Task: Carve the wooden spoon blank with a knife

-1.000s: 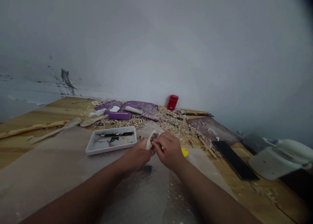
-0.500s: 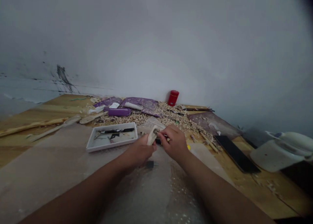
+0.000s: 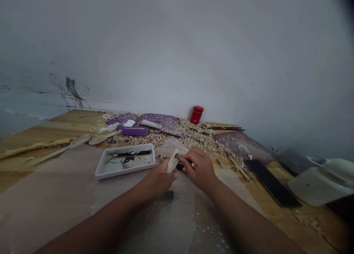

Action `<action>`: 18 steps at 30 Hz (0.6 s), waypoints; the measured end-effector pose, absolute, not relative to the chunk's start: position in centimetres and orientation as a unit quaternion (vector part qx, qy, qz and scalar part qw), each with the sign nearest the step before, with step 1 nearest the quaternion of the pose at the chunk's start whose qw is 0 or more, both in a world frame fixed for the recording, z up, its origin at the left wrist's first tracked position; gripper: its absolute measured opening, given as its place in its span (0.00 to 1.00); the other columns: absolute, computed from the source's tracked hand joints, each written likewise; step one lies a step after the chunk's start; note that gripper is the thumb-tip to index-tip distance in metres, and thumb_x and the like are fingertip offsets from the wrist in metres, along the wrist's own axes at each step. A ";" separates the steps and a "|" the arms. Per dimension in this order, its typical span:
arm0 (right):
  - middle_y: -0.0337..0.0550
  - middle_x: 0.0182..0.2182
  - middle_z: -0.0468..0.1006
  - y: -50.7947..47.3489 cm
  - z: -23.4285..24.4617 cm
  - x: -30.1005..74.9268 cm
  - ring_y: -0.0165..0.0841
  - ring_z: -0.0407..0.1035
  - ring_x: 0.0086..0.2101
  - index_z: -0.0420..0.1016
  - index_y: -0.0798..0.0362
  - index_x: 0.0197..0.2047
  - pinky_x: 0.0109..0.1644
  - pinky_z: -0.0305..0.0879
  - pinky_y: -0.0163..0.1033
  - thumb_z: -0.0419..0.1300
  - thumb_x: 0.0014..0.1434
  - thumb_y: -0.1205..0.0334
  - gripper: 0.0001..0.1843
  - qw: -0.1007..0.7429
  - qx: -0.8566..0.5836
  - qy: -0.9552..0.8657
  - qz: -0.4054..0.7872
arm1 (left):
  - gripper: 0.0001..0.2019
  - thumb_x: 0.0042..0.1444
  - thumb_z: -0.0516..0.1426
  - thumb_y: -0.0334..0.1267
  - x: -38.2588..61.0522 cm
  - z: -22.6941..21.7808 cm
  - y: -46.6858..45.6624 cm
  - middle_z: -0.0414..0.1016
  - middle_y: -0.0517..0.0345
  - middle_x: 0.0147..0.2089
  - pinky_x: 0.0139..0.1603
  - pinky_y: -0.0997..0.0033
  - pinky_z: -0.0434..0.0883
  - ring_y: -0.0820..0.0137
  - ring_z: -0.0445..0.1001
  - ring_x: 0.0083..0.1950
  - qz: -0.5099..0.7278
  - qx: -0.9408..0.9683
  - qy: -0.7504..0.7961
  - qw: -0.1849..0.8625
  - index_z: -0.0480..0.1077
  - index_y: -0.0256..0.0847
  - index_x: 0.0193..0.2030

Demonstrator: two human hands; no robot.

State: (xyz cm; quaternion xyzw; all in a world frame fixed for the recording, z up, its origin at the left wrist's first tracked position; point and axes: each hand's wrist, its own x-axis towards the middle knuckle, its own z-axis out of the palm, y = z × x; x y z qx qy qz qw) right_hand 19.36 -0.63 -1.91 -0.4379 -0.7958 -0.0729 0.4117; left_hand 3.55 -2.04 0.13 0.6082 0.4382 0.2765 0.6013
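Observation:
My left hand (image 3: 159, 179) is closed around a small pale carved wooden piece (image 3: 173, 161), holding it up over a grey sheet on the table. My right hand (image 3: 200, 169) is closed on a carving tool with a black and yellow handle (image 3: 182, 167), its tip set against the wooden piece. A small dark object (image 3: 168, 195) lies on the sheet just below my left hand.
A white tray (image 3: 125, 171) with dark tools sits to the left. Wood shavings (image 3: 193, 137), purple packets (image 3: 162, 121) and a red can (image 3: 196, 115) lie behind. Wooden spoons (image 3: 59, 148) rest at the left, a black phone (image 3: 272, 182) and a white appliance (image 3: 320, 180) at the right.
The wooden piece has turned edge-on in my left hand, and my right hand has shifted slightly right while working the tool on it. The view has wobbled a little.

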 end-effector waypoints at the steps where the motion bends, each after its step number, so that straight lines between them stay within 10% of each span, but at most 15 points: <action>1: 0.41 0.22 0.66 -0.7 -1.9 19.2 0.31 0.60 0.28 0.68 0.54 0.25 0.32 0.55 0.36 0.53 0.55 0.65 0.08 0.413 -0.441 -0.793 -0.078 | 0.04 0.50 0.49 0.36 3.6 0.2 -2.1 0.51 0.72 0.14 0.14 0.80 0.47 0.81 0.48 0.13 0.278 0.611 0.436 0.599 0.55 0.41 0.33; 18: 0.41 0.23 0.67 -0.9 -2.0 19.0 0.31 0.61 0.29 0.69 0.53 0.27 0.32 0.55 0.35 0.53 0.54 0.65 0.07 0.388 -0.424 -0.811 -0.111 | 0.05 0.51 0.48 0.36 3.4 -0.6 -1.5 0.50 0.73 0.14 0.16 0.79 0.47 0.80 0.47 0.13 0.285 0.641 0.415 0.579 0.57 0.40 0.35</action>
